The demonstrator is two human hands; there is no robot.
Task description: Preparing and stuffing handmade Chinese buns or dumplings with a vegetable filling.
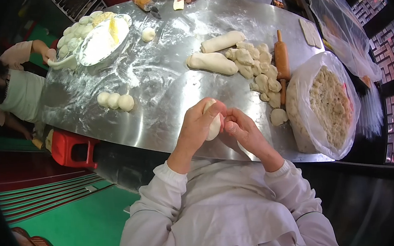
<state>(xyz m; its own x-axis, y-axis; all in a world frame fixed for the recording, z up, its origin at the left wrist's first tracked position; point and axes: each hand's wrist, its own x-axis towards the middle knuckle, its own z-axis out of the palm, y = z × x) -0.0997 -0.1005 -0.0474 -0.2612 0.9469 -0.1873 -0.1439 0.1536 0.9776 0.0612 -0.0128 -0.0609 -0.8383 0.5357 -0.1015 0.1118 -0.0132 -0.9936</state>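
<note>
My left hand (197,123) is closed around a piece of pale dough (213,128) above the near edge of the steel table. Just to its right, my right hand (241,124) has its fingers curled, with the fingertips close to the dough; whether they touch it is hard to tell. Beyond my hands lie two thick dough rolls (212,63) beside a heap of torn dough pieces (256,59). A flat dough round (279,116) rests near a large plastic bag of crumbly filling (331,107). Three dough balls (113,101) sit in a row to the left.
A wooden rolling pin (281,57) lies between the dough pieces and the bag. On the floured steel table (162,126) are a basin of flour (100,43), many dough balls (70,37) and a single ball (148,35). Co-workers stand at the left and far edges. A red stool (69,148) is at left.
</note>
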